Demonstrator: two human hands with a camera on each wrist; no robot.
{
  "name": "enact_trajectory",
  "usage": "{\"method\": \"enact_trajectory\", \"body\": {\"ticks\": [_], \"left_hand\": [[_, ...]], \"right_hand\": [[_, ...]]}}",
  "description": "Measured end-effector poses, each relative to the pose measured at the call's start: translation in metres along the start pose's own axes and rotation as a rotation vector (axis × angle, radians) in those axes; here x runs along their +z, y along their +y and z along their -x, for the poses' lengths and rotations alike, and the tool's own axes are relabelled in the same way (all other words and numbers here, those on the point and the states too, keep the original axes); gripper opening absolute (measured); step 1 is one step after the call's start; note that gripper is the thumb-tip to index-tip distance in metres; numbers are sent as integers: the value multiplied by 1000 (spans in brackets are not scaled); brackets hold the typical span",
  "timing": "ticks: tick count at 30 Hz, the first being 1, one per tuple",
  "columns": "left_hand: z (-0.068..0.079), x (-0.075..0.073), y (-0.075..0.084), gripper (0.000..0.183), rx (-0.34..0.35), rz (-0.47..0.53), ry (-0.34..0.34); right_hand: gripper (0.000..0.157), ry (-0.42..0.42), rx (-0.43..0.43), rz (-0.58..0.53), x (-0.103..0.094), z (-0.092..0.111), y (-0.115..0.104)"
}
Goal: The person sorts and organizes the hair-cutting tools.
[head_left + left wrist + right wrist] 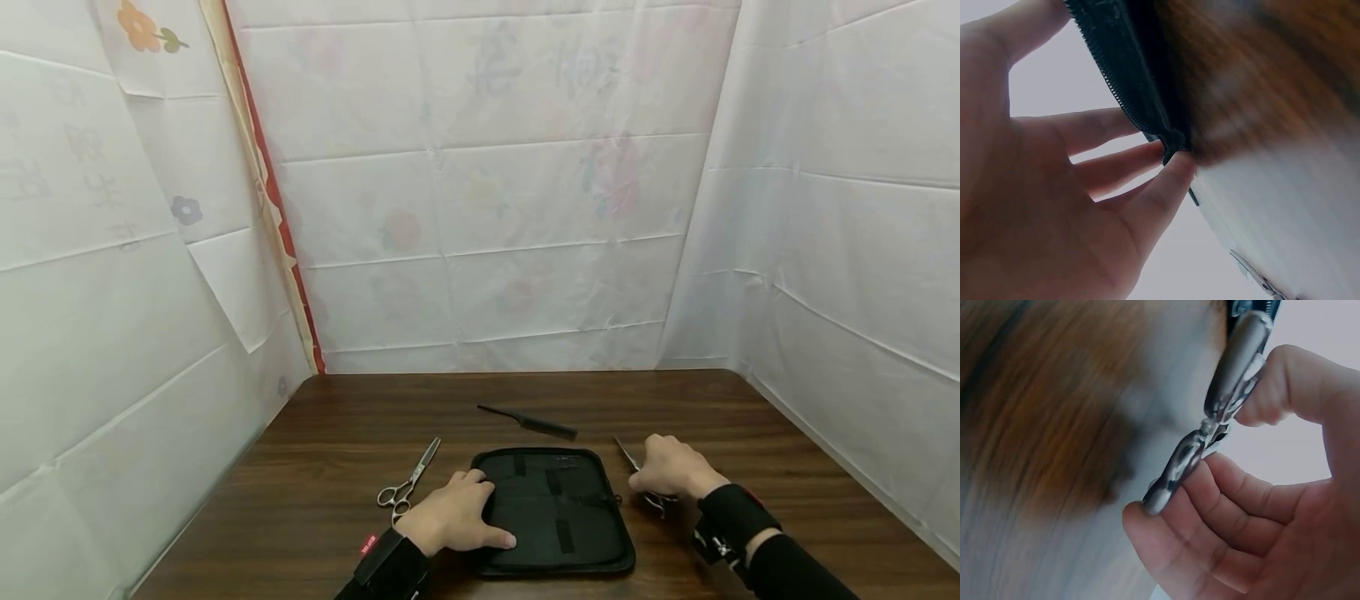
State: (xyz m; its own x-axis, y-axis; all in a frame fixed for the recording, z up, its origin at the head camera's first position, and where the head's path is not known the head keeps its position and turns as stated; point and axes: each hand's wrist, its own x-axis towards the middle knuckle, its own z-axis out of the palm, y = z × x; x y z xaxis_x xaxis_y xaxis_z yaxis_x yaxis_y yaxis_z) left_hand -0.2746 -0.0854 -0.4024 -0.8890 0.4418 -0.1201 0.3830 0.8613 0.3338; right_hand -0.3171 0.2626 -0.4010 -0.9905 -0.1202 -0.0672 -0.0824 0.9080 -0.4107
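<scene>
An open black zip case [558,521] lies flat on the table. My left hand [457,512] rests on its left side, the thumb stretched over the inner face. In the left wrist view the fingers touch the case's toothed zip edge [1107,75]. Thinning scissors [411,482] lie just left of that hand. To the right of the case, my right hand [671,467] pinches shiny metal scissors [1185,462] by the handle area. Their blade points away from me, and the hand covers their middle. Beyond the case lies a black tail comb [536,422].
The brown wooden table [315,483] carries all these things. White printed sheets [480,208] hang behind it and along both sides, close to the table's edges.
</scene>
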Motion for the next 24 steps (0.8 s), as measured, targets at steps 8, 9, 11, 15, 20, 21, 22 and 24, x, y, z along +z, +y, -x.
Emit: {"method": "enact_trajectory", "body": {"ticks": [8,9,11,15,20,21,22,24], "left_hand": [[1,0,-1,79,8,1,7],[1,0,-2,79,9,2,7],[1,-1,-2,79,13,1,6],[0,0,-2,79,20,0,7],[0,0,-2,78,27,7,10],[0,0,-2,77,25,13,10],[0,0,-2,77,25,19,11],[0,-1,-2,76,23,26,11]], "right_hand": [[47,19,-149,-137,-6,2,-5],[48,21,-170,-144,-6,3,-6],[47,14,-188,-157,-8,4,-7],[44,1,-198,-193,-8,5,-9],[30,-3,-163,-292,-6,7,-13],[24,-1,-155,-312,-5,7,-14],[19,-1,-150,-330,-5,8,-15],[8,-4,-144,-366,-4,8,-16]]}}
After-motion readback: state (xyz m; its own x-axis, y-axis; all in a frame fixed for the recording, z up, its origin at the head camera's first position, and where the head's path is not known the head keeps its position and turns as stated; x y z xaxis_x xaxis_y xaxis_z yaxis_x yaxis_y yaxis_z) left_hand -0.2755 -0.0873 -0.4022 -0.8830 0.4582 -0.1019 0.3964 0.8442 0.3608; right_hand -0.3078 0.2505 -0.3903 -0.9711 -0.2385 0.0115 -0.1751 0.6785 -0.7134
